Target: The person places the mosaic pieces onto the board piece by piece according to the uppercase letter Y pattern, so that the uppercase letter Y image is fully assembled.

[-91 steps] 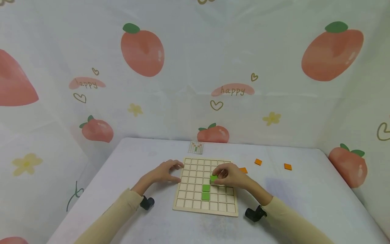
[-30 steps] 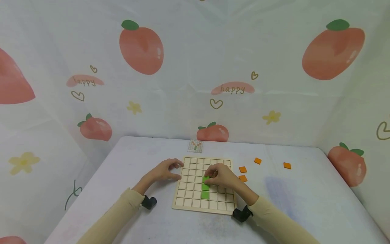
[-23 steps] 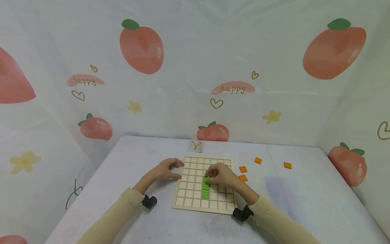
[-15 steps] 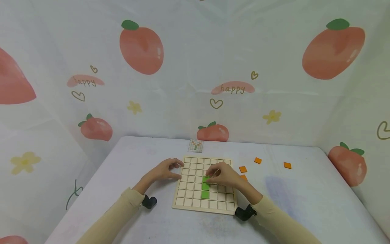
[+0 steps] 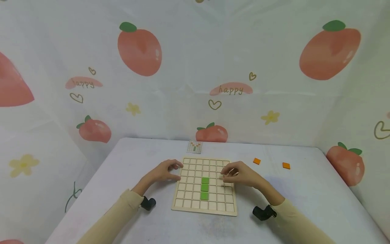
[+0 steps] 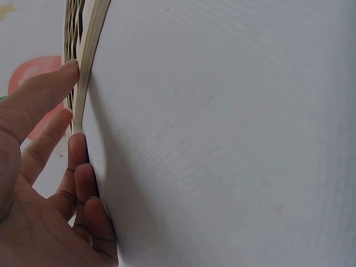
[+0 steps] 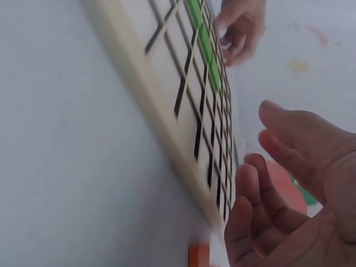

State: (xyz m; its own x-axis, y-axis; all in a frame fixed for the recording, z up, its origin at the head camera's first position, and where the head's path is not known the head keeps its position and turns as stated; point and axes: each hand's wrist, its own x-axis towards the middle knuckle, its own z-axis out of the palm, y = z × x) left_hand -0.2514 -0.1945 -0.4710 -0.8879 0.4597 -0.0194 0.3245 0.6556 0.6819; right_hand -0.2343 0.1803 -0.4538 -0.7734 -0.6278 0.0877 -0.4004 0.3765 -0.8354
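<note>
A wooden grid board (image 5: 186, 209) lies on the table, with three green square tiles (image 5: 204, 187) set in one column of its cells. At the board's left edge, my left hand (image 5: 164, 171) rests with relaxed fingers; in the left wrist view, the thumb and fingers touch the board's side (image 6: 89, 61). My right hand (image 5: 242, 174) hovers over the board's right edge with loosely bent fingers and holds nothing. The right wrist view shows thumb and fingertips apart, with part of an orange tile (image 7: 198, 255) below the hand near the board's corner.
Two orange tiles, one nearer (image 5: 257, 161) and one farther right (image 5: 286, 165), lie on the white table (image 5: 170, 227). A small card (image 5: 194, 147) printed with a coloured grid pattern lies behind the board. A printed cloth (image 5: 179, 67) hangs behind the table.
My right hand carried a green tile left into the column above the other two, released it, and has moved right to the board's edge, covering two orange tiles. My left hand stayed put.
</note>
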